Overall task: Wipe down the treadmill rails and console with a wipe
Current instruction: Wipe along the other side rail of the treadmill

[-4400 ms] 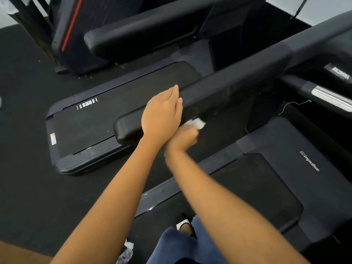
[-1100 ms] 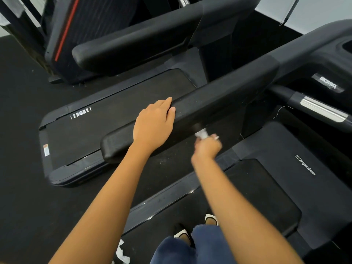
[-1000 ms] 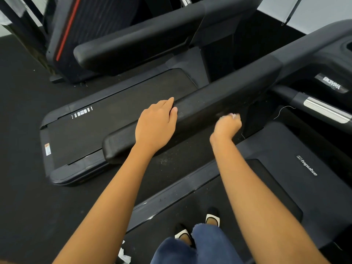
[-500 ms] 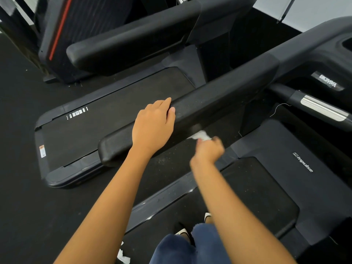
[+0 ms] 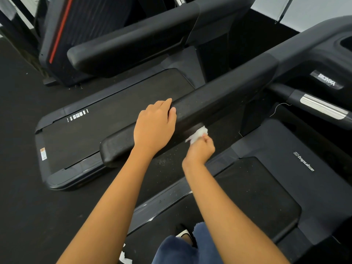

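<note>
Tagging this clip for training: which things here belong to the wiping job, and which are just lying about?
Job: wipe; right hand pinching it; left hand resting on the rail.
Lying about: paper scraps; neighbouring treadmill; loose thread.

**Single head-worn view.** My one camera sits on the person's head and faces forward and steeply down. Its wide angle bows straight edges near the frame borders. Both forearms enter from the bottom edge and reach away from the lens. The left hand (image 5: 154, 128), resting on the handrail (image 5: 228, 92), and the right hand (image 5: 200, 149), pinching a wipe (image 5: 198, 133), lie near mid-frame at close range. The handrail crosses diagonally from lower left to upper right. A blue-clad knee (image 5: 181, 250) sits directly beneath the lens. The neighbouring treadmill (image 5: 114, 119) and the floor (image 5: 22, 187) fill the left, farther off.
</note>
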Motion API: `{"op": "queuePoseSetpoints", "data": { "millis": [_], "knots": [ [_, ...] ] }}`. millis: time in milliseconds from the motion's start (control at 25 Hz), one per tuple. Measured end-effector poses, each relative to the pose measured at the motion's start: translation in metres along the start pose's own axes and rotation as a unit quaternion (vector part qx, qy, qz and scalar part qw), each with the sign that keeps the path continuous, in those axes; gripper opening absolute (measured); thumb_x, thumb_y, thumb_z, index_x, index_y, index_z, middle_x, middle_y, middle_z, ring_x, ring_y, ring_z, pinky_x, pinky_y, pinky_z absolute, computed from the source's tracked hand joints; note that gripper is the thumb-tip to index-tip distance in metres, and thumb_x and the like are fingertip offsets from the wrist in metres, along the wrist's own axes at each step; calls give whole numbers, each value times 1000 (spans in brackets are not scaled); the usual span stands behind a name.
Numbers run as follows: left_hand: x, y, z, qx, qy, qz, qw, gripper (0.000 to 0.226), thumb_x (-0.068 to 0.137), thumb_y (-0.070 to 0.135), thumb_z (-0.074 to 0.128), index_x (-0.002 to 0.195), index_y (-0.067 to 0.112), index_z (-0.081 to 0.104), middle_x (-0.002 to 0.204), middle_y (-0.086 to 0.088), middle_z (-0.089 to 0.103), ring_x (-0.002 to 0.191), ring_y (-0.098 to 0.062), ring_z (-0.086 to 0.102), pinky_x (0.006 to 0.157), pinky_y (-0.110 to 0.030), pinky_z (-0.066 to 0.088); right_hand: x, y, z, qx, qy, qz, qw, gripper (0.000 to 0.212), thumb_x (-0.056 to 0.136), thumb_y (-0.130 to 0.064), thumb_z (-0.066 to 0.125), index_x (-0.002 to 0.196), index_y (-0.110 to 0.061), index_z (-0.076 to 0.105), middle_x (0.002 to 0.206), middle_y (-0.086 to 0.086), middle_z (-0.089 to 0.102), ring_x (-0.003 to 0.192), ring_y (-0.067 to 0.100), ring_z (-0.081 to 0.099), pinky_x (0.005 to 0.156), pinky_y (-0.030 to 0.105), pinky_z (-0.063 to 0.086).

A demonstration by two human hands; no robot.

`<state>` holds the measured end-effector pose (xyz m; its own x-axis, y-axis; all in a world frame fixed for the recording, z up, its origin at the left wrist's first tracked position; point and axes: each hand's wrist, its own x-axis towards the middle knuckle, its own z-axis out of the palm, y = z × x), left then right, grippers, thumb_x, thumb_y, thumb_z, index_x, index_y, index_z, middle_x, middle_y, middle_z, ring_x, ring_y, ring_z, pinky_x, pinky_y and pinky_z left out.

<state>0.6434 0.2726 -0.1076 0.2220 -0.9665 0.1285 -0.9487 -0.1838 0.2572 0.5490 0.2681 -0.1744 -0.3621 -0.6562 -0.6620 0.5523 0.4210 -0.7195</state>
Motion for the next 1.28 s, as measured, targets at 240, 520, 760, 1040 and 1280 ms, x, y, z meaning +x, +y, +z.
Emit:
{"op": "queuePoseSetpoints", "data": {
  "millis": [240, 520, 760, 1040, 1280],
  "knots": [
    [0, -1, 0, -8, -1, 6, 1000, 43, 101, 33, 31, 138, 17, 47, 128, 0, 60, 106, -22, 58, 89, -36, 42, 18, -3, -18, -93, -12, -144, 985, 22, 84, 2, 65, 85, -19, 59, 89, 4, 63, 84, 18, 62, 70, 24, 52],
    [0, 1, 1, 0, 5, 2, 1000, 43, 101, 33, 31, 137, 17, 48, 124, -1, 62, 103, -22, 60, 87, -36, 43, 13, -1, -6, -116, 5, -248, 962, 21, 91, -9, 62, 111, -7, 67, 106, 3, 63, 93, 9, 63, 73, 10, 52],
    [1, 0, 1, -3, 10, 5, 1000, 42, 101, 33, 32, 136, 17, 49, 121, -2, 63, 101, -24, 61, 86, -38, 45, 20, 13, -16, -137, -5, -243, 960, 3, 86, -8, 67, 84, -6, 67, 99, 7, 65, 81, 7, 61, 74, 19, 54],
    [1, -1, 1, 1, 6, 12, 1000, 43, 101, 34, 30, 137, 16, 48, 122, -2, 63, 101, -23, 60, 86, -37, 44, 69, -35, -8, -70, 23, -287, 955, 21, 84, -2, 66, 90, -21, 59, 91, 3, 64, 86, 20, 67, 73, 43, 59],
    [1, -1, 0, -4, 1, 11, 1000, 42, 101, 33, 30, 136, 17, 48, 122, -2, 62, 101, -24, 59, 87, -38, 43, -6, 72, -16, -146, -56, -145, 977, 15, 86, 4, 60, 93, -7, 67, 91, 6, 67, 79, 11, 64, 66, 14, 54]
  ]
}}
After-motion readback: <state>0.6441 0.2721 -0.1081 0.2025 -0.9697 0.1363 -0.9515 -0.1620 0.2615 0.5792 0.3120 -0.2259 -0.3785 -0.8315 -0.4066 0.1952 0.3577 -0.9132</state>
